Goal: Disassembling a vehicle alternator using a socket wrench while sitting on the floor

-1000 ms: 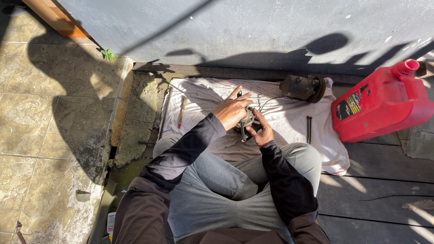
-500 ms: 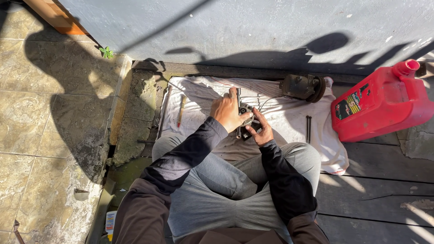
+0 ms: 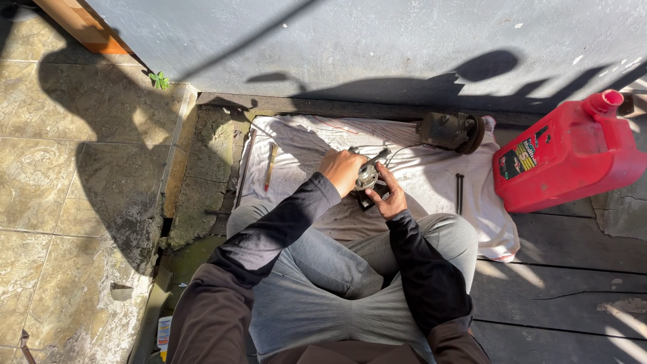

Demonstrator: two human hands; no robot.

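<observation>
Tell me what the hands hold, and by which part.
Both hands, left over the top and right underneath, grip a small metal machine part.

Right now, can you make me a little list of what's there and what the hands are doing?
Place: white cloth spread on dark boards by a grey wall
Left hand: grips the small metal part from the top
Right hand: holds the same part from below
On the cloth: screwdriver, two long bolts, dark round motor piece
Beside the cloth: red fuel can
</observation>
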